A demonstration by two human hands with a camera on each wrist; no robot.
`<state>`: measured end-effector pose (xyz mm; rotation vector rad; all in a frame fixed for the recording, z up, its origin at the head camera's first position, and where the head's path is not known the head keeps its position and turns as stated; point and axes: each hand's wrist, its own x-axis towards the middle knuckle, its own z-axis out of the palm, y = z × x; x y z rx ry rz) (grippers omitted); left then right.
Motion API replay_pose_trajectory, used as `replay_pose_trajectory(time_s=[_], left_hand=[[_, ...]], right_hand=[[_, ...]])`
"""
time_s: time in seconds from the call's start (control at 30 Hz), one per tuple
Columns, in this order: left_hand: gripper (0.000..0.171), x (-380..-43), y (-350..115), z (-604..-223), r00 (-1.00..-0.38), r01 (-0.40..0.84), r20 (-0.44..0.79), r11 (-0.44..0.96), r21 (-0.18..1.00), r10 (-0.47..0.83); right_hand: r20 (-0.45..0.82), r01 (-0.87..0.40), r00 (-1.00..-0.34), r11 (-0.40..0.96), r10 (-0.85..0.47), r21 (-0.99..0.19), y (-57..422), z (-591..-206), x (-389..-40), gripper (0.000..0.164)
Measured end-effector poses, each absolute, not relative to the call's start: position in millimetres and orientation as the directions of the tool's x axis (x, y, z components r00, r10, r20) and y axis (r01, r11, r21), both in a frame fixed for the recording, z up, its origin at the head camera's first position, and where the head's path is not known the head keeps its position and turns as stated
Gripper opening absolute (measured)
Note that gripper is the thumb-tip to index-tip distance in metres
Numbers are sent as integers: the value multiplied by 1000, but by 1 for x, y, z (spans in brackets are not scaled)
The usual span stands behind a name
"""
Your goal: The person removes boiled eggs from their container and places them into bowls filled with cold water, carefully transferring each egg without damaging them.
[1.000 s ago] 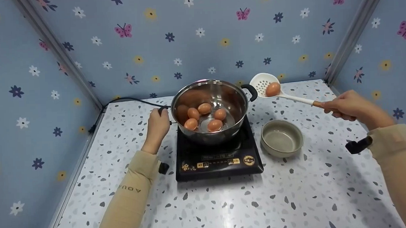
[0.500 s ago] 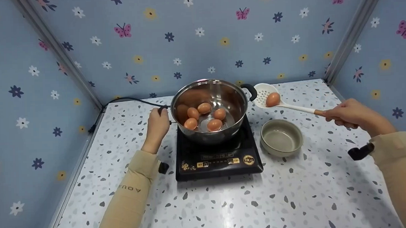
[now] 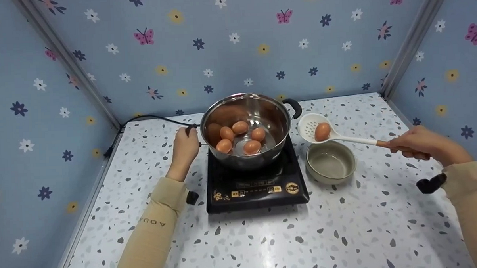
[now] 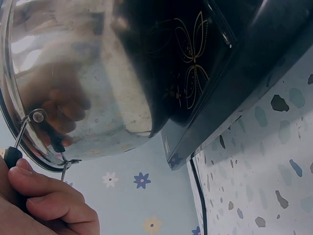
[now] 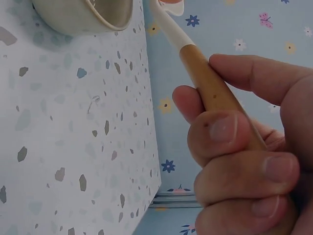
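Observation:
My left hand [image 3: 186, 145] grips the left black-tipped handle of a steel pot [image 3: 247, 162]; the left wrist view shows its fingers [image 4: 54, 196] curled round that handle. Several brown eggs [image 3: 240, 127] lie on the pot's bottom. In my right hand [image 3: 425, 143] is a white slotted skimmer [image 3: 353, 139], held by its wooden handle [image 5: 210, 78] with curled fingers. One brown egg [image 3: 322, 131] rests in the skimmer's bowl. That bowl is right of the pot, over the back rim of a grey-green ceramic bowl [image 3: 332, 174].
The pot stands on a black induction cooker [image 3: 256, 200] in the middle of the speckled table [image 3: 266, 244]. A black cord [image 3: 158, 117] runs behind it to the left. Flower-patterned walls [image 3: 227, 47] enclose the back and both sides.
My right hand has brought the skimmer and its egg down and toward me, from beside the pot's right handle to the ceramic bowl's back rim. The left hand and pot have stayed still.

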<state>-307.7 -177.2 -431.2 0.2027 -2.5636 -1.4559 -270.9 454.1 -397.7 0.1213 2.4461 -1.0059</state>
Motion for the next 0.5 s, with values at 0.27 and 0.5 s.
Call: replay_pose_trajectory(time_s=[0.27, 0.5], left_hand=[[41, -307, -178, -432, -975, -23, 93, 511, 859, -201], [35, -307, -179, -432, -976, -10, 102, 512, 859, -191]], right_hand=[[-486, 248, -864, 729, -131, -637, 469, -405, -270, 33], [-493, 213, -850, 734, -187, -645, 480, -407, -270, 24]])
